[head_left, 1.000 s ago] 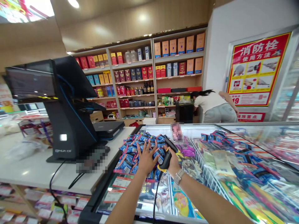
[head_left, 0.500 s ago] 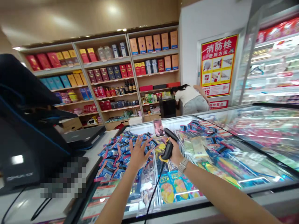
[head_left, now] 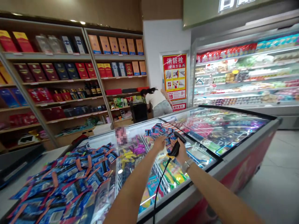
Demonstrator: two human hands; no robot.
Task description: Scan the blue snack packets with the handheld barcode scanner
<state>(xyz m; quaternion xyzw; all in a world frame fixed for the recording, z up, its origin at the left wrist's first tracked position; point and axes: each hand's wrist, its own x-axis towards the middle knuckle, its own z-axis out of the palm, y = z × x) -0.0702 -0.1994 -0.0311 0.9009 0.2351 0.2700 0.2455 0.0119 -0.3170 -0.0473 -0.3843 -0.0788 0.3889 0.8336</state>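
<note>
My right hand [head_left: 181,154], with a watch at the wrist, is wrapped around a black barcode scanner [head_left: 175,147] with yellow trim. A black cable hangs from the scanner's handle down across the freezer. Just left of it, my left hand [head_left: 159,143] reaches over a small group of blue packets [head_left: 157,130] on the freezer's glass top. Its fingers are bent and partly hidden, so I cannot tell whether they hold a packet. A large heap of blue packets with pink-orange edges [head_left: 70,183] lies on the left part of the glass.
The chest freezer [head_left: 247,149] stretches to the right, with colourful packs inside. A blurred-out phone-like item [head_left: 121,136] stands at its back edge. Beyond, a person [head_left: 158,101] bends near a black chair [head_left: 139,112]. Shelves of boxes [head_left: 70,81] line the wall.
The view has swung to the right. My left hand has moved from the large heap of blue packets to the smaller group on the right. The scanner stays in my right hand.
</note>
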